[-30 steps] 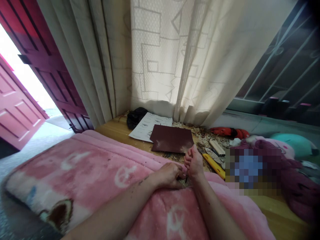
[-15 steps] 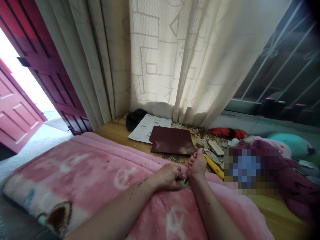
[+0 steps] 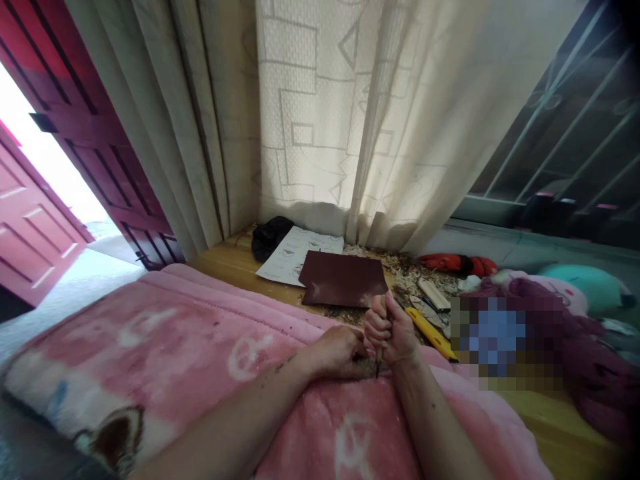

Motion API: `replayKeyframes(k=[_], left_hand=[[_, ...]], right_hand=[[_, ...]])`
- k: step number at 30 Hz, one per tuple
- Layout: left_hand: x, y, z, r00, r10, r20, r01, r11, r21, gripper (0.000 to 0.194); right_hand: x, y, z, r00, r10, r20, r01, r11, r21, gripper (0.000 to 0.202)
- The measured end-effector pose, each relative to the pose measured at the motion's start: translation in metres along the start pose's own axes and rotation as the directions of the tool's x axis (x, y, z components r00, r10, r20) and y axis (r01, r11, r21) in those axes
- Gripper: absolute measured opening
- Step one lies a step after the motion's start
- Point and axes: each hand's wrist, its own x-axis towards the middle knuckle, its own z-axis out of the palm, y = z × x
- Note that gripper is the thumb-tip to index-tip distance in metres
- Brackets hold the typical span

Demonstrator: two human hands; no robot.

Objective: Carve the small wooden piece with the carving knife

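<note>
My right hand (image 3: 391,328) is closed in a fist, thumb on top, around a small hand tool. Below the fist the tool's thin dark tip (image 3: 378,368) points down; the rest is hidden by the fingers. My left hand (image 3: 343,353) rests on the pink blanket (image 3: 260,393), fingers curled around a small, rough, pale piece (image 3: 369,367). That piece is mostly covered, and its kind cannot be made out. The tool tip is beside it, though whether they touch is unclear. To the right of my right hand lies a yellow utility knife (image 3: 431,333).
Beyond my hands are a dark maroon sheet (image 3: 345,277), a printed white sheet (image 3: 287,257) and a black bundle (image 3: 270,237). Pale shavings (image 3: 407,270) litter the wooden surface near a light block (image 3: 434,295) and a red-orange item (image 3: 457,265). Plush toys (image 3: 585,287) lie right.
My right fist has risen slightly and shifted a little left, turning so that the tool's tip shows below it. My left hand stays nearly in place, still around the pale piece.
</note>
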Motion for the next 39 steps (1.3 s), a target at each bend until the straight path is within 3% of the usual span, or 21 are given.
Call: replayKeyframes(k=[3,8,16,26,39], left_hand=[[0.000,-0.002,0.003,1.000,0.010,-0.021,-0.010,1.000,0.013,0.013],[0.000,-0.005,0.005,0.998,0.007,-0.061,-0.006,1.000,0.017,0.020],[0.000,-0.001,0.006,0.988,-0.132,-0.085,0.125,0.988,-0.088,0.025],[0.004,0.001,0.014,0.953,-0.280,-0.114,0.262,0.953,-0.154,0.024],[0.005,-0.006,0.016,0.965,-0.242,-0.098,0.221,0.957,-0.189,0.020]], right_hand=[[-0.005,-0.009,-0.008,0.997,-0.078,-0.023,0.079,0.993,0.088,0.039],[-0.003,-0.013,-0.020,0.953,-0.177,-0.247,0.214,0.968,0.131,0.038],[0.003,-0.006,-0.020,0.865,-0.143,-0.481,0.174,0.985,0.020,0.038],[0.005,-0.007,-0.018,0.817,-0.151,-0.556,0.170,0.985,-0.018,0.041],[0.004,-0.007,-0.021,0.816,-0.163,-0.554,0.185,0.983,-0.017,0.039]])
